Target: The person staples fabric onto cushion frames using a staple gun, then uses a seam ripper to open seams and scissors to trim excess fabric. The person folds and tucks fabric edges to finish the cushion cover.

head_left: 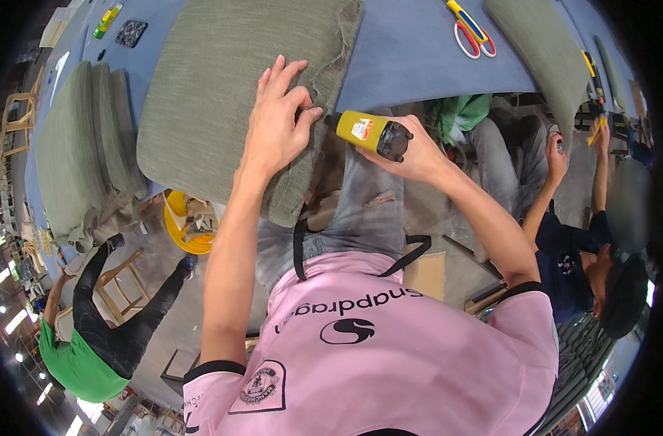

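Observation:
A large grey-green fabric cushion (215, 109) lies before me on the blue-covered table, its frayed edge toward my right. My left hand (279, 120) rests on it near that edge. Its thumb and index finger pinch the cushion's fabric, while the other fingers stretch over the top. In my right hand (419, 149) is a yellow handheld power tool (362, 129) with a black end cap. The tool's dark nose points left at the cushion's edge, close to my left thumb. Whether the nose touches the fabric I cannot tell.
Similar cushions (77, 138) stand stacked at the left, and another (542, 58) lies at the right. Scissors (475, 40) and a yellow-handled tool (466, 18) lie on the blue table (411, 58). Below is a yellow basin (174, 229). Other people work on both sides.

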